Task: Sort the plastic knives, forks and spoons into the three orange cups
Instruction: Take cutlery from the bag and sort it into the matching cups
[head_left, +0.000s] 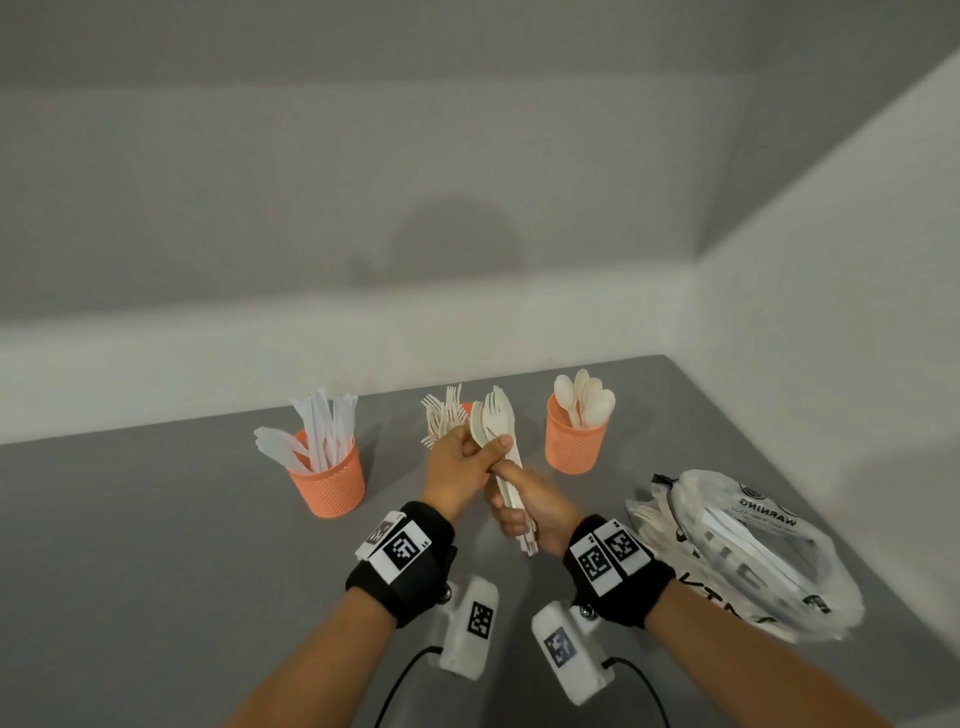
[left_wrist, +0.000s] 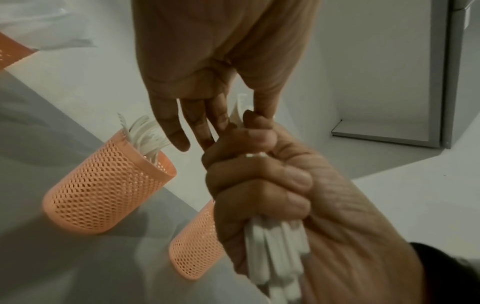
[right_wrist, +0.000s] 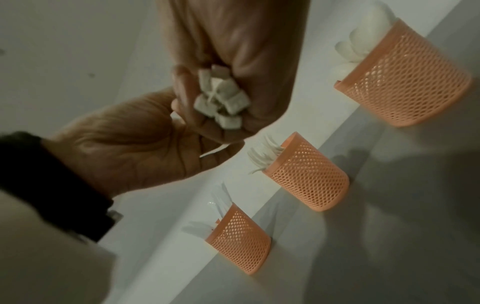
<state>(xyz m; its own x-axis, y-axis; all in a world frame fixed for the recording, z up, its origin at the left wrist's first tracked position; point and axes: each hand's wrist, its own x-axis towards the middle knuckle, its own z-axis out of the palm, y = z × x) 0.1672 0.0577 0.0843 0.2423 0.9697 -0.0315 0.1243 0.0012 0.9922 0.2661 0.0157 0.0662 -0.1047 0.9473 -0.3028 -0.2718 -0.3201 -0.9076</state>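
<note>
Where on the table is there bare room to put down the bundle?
Bare grey table lies left of the knife cup, and between it and the left hand. It is crowded on the right, between the spoon cup and the plastic bag.

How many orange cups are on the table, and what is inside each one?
3. The left cup holds knives, the middle cup, partly hidden behind the hands in the head view, holds forks, and the right cup holds spoons.

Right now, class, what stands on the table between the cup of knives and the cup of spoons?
The cup of forks, seen best in the right wrist view, between the cup of knives and the cup of spoons.
</note>
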